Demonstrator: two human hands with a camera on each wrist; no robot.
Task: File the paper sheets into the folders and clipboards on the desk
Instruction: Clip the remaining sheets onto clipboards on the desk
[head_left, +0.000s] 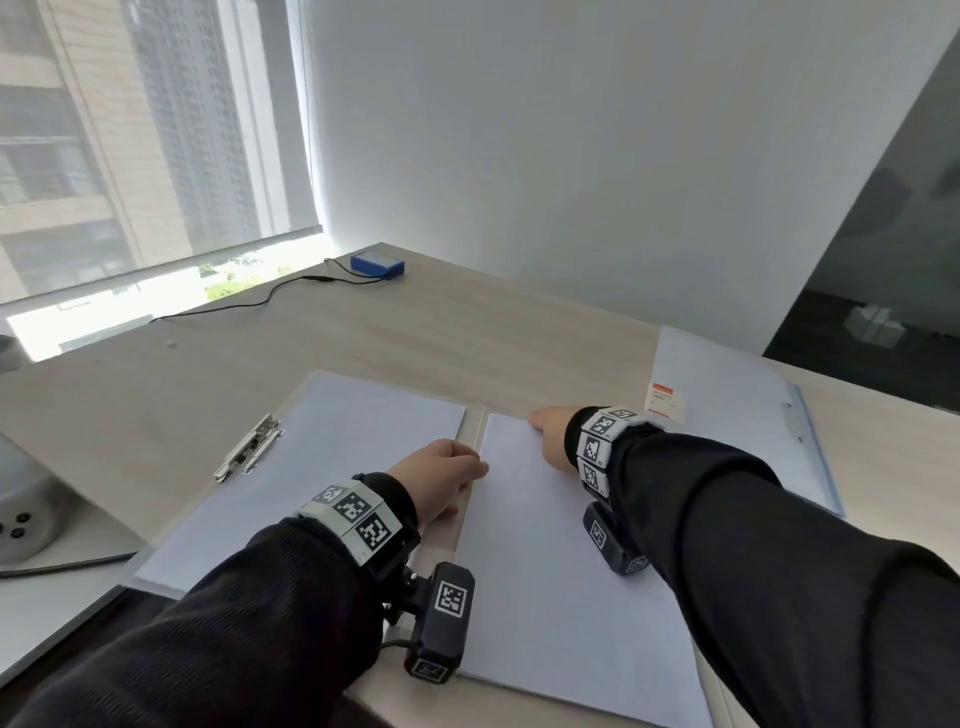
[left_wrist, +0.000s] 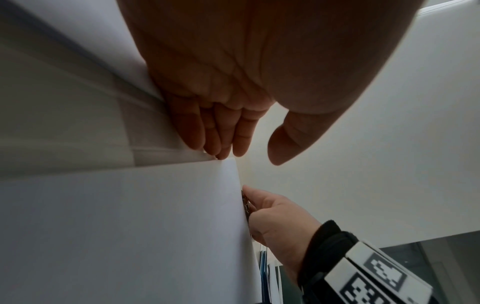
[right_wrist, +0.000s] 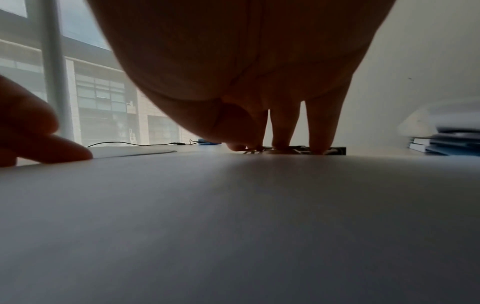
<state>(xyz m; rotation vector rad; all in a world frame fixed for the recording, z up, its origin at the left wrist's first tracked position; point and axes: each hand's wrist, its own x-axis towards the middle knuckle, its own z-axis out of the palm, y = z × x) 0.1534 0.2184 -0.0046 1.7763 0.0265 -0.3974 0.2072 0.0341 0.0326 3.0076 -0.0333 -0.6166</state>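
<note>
Two white sheets lie side by side on the desk. The left sheet sits on a clipboard with a metal clip at its left end. My left hand rests with straight fingers touching the far left corner of the right sheet. My right hand is at that sheet's far edge. It pinches the second clipboard's clip between thumb and fingers; the hand hides most of the clip. A blue-edged folder holding paper lies at the right.
A blue box with a black cable sits at the desk's far corner by the window. A grey rounded device stands at the left edge. A red and white label sticks on the folder.
</note>
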